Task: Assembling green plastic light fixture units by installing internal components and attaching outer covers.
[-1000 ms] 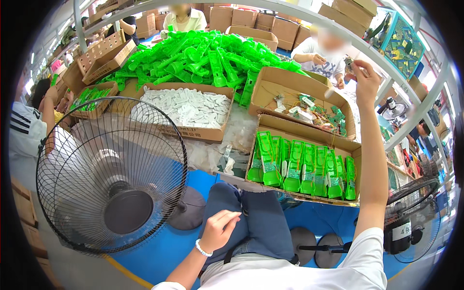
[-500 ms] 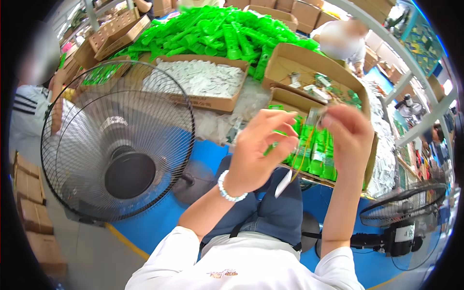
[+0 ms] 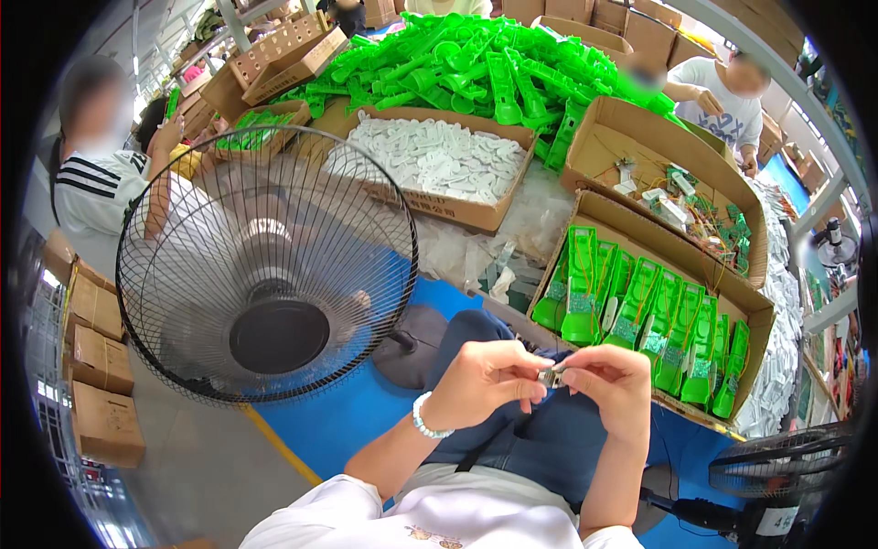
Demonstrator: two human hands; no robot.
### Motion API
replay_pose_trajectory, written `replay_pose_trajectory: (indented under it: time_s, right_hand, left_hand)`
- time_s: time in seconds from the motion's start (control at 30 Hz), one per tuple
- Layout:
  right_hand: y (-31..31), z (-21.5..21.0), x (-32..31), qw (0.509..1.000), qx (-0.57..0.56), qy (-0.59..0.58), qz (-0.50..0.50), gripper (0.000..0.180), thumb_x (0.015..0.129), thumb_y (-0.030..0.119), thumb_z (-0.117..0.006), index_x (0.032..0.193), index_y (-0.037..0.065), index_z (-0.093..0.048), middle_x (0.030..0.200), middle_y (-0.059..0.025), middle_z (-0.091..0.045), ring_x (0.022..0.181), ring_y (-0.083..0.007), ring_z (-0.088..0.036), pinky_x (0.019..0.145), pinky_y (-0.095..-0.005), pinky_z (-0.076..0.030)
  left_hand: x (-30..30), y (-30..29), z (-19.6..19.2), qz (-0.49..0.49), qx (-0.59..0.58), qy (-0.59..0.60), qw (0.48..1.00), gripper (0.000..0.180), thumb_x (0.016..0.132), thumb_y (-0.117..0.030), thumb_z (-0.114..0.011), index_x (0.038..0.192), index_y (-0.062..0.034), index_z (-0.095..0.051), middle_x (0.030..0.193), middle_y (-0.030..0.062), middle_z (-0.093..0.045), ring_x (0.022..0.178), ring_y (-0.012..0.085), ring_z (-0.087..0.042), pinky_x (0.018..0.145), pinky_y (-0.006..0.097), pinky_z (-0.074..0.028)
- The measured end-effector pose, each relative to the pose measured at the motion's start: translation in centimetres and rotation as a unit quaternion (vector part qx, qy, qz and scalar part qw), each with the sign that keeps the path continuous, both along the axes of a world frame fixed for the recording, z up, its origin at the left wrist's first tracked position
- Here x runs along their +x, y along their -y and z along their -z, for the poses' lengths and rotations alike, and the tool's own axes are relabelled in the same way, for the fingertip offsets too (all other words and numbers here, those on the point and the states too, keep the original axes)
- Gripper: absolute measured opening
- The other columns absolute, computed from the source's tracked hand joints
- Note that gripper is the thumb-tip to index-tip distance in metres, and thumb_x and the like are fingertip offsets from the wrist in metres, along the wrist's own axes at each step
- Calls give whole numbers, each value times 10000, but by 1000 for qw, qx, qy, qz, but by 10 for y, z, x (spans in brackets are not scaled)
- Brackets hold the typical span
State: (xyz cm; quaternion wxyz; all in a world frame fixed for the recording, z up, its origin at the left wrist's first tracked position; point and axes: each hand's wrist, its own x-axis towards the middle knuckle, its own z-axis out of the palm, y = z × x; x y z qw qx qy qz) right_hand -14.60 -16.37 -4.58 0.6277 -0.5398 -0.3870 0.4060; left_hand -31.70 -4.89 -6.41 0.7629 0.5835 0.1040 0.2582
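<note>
My left hand (image 3: pixel 482 382), with a beaded bracelet at the wrist, and my right hand (image 3: pixel 611 386) meet above my lap. The fingertips of both pinch a small silvery part (image 3: pixel 551 376) between them. Fingers cover much of it, so its exact kind is hidden. Just beyond my hands, to the right, a cardboard box (image 3: pixel 745 375) holds a row of long green plastic housings (image 3: pixel 640 306). Green circuit boards and thin orange wires show inside several of them.
Behind that box stands another cardboard box (image 3: pixel 594 137) with wired circuit boards. A box of white plastic pieces (image 3: pixel 448 160) and a heap of green housings (image 3: pixel 457 69) lie farther off. A large fan (image 3: pixel 274 339) stands left, another fan (image 3: pixel 777 467) right. Co-workers sit around.
Both hands have come down from over the box of housings toward my lap and closed together on the small part. The wires and white piece that hung there no longer show. My view has shifted.
</note>
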Motion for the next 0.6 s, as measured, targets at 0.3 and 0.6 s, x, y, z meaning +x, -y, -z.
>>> replay_pose_trajectory:
  time_s: [0.3, 0.6]
  right_hand:
    - [14, -6, 6, 895, 205, 384, 96, 210, 674, -36, -759, 872, -27, -691, 962, -167, -652, 764, -257, -655, 652, -306, -533]
    - [27, -3, 35, 868, 268, 357, 216, 195, 678, 9, -742, 854, -32, -668, 814, -152, -662, 719, -298, -644, 610, -326, -520]
  left_hand:
    - [26, 10, -4, 56, -200, 43, 977, 226, 902, -6, -619, 1112, 62, -572, 895, 159, -666, 777, 207, -667, 663, 303, -565]
    - [109, -114, -52, -195, 259, 21, 946, 246, 911, -105, -601, 1116, 31, -607, 936, 90, -635, 796, 146, -602, 704, 271, -509]
